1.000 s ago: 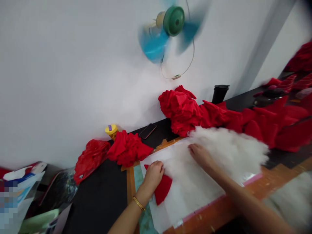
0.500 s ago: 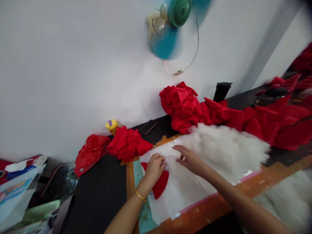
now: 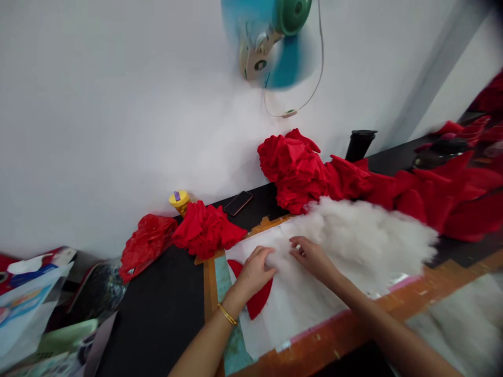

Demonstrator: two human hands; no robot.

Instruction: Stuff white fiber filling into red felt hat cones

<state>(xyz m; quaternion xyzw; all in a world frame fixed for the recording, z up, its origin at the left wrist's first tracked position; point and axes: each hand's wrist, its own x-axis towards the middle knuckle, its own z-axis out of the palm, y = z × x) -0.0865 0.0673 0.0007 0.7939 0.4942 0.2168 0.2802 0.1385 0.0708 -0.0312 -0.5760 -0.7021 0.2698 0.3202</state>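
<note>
My left hand (image 3: 256, 269) is over a red fabric piece (image 3: 261, 298) lying on a white sheet (image 3: 255, 335). Its fingers and thumb curl around a wisp of white stuffing (image 3: 281, 262). Just to the right, my right hand (image 3: 313, 260) has bent fingers, with index finger and thumb near each other at the edge of the loose fluff. Whatever its fingertips hold is too small to make out. Behind and right of this hand lies a large heap of white stuffing (image 3: 365, 235).
Red fabric bundles (image 3: 208, 230) and a larger red pile (image 3: 291, 167) line the wall side. A phone (image 3: 238, 203), a yellow-lidded container (image 3: 179, 200), a red plastic bag (image 3: 147, 243) and a black cup (image 3: 359, 145) stand or lie there. A wall fan (image 3: 293, 15) spins above.
My right hand has shifted slightly right, and its fingers are more curled. My left hand has moved a little right, its thumb now apart from the fingers around the wisp.
</note>
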